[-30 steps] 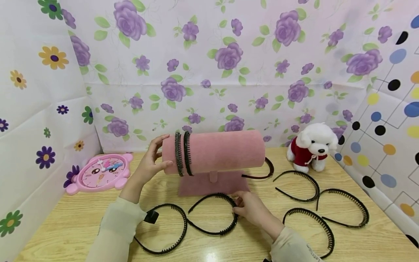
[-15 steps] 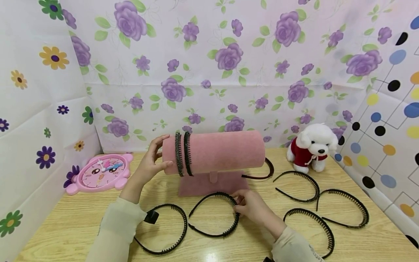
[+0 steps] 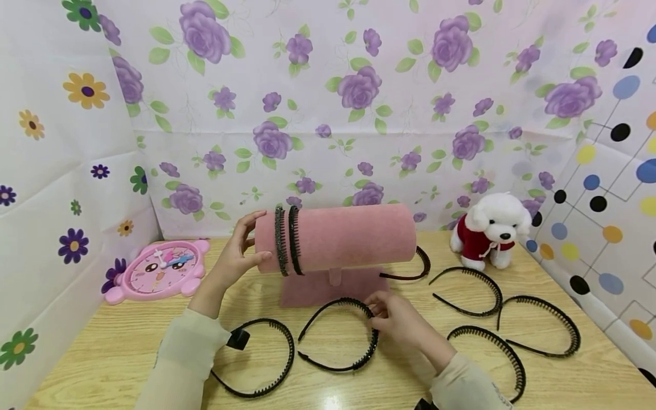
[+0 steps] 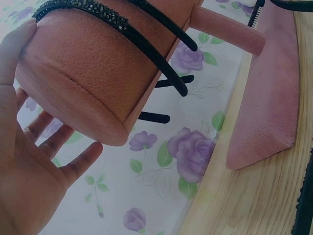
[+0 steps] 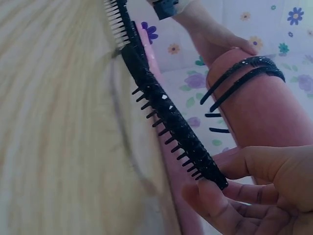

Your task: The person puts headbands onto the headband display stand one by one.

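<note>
A pink plush headband stand (image 3: pixel 353 236) with a horizontal roll stands mid-table. My left hand (image 3: pixel 237 253) grips its left end, thumb at the front and fingers round the far side. Near that end, a glittery headband (image 3: pixel 280 242) and a black toothed headband (image 3: pixel 294 242) sit round the roll. In front of the base, my right hand (image 3: pixel 402 324) pinches one side of a black headband (image 5: pixel 166 115) between thumb and fingers. In the right wrist view this headband shows sparkly stones and inward teeth, tilted above the wood, with a shadow below.
Another black headband (image 3: pixel 292 347) lies left of the held one. Several headbands lie at the right, one being this toothed headband (image 3: pixel 499 296); another headband (image 3: pixel 427 265) rests behind the stand. A pink clock (image 3: pixel 163 272) lies left, and a plush dog (image 3: pixel 492 233) sits back right.
My right hand has shifted slightly right and away from me with the headband, parting it from the headband on its left. My left hand stays on the roll's end.
</note>
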The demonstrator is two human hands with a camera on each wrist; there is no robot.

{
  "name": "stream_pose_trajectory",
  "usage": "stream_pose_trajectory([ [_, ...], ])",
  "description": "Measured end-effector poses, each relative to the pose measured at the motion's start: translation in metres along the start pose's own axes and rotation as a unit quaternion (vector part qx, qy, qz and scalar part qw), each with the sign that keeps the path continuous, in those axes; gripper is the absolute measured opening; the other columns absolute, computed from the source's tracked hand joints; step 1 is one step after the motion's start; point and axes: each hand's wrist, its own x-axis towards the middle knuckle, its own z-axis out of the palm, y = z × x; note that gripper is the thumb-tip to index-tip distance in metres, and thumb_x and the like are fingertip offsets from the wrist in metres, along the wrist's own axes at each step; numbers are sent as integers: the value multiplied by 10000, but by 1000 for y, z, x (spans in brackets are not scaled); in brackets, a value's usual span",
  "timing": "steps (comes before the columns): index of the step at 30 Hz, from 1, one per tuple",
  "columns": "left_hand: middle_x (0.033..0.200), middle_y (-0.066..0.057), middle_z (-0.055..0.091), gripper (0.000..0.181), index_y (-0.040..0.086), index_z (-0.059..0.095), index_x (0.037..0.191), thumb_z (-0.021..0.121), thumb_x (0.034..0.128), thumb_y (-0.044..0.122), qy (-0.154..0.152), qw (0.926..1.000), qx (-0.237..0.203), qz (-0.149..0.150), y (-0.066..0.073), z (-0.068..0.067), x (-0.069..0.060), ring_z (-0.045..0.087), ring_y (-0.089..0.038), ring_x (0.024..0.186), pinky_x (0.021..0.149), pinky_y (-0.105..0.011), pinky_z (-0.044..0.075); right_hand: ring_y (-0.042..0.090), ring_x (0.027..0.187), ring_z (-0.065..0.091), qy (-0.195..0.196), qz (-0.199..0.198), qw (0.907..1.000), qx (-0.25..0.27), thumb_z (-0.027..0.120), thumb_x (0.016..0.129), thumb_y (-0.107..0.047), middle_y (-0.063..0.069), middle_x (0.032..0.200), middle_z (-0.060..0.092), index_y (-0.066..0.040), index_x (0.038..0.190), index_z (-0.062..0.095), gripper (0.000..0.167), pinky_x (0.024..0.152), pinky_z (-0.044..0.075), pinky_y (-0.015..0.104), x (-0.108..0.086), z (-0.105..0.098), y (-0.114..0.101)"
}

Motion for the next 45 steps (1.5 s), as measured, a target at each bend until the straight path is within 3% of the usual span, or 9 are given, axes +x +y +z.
stream_pose_trajectory([
  [11,1535,-129,258,774,106,248,1497,651,843,11,19,9999,55,116,0,-2,1,342,-11,1325,1005,-225,363,128,840,639,-369,-297,9976,499,675,859,-73,120,945,683,52,1138,591,317,679,534,202,-5,-21,-16],
  [19,1537,-118,261,779,116,257,1497,656,836,8,25,10000,49,43,-1,0,0,344,-14,1323,994,-202,368,158,790,638,-594,-143,9931,1004,667,893,-126,143,947,664,43,1185,568,352,645,571,318,-14,-39,-28],
  [23,1534,-86,268,775,120,256,1498,655,841,15,27,10000,49,39,-1,0,-1,343,-11,1323,997,-213,369,161,786,642,-638,-107,9945,819,672,895,-159,123,945,661,20,1185,574,354,661,573,368,-16,-48,-34],
  [27,1545,-120,244,774,125,248,1500,651,847,19,-12,10000,59,28,-2,-1,-1,333,-11,1330,1016,-273,357,159,777,644,-665,-95,9960,589,678,893,-183,105,944,666,6,1194,577,369,648,569,321,-18,-57,-41],
  [31,1548,-127,240,776,122,247,1500,651,845,23,-20,10000,47,40,-1,-1,0,327,-14,1335,1017,-255,353,174,722,661,-733,-128,9953,626,679,892,-173,122,937,678,24,1205,570,386,634,571,298,-21,-66,-48],
  [45,1547,-83,252,767,147,253,1500,663,856,67,-18,10000,19,-70,-1,-1,0,309,-54,1360,1040,-347,345,202,701,671,-752,-13,9963,425,678,890,-157,150,921,679,68,1192,534,403,641,568,266,-29,-96,-60],
])
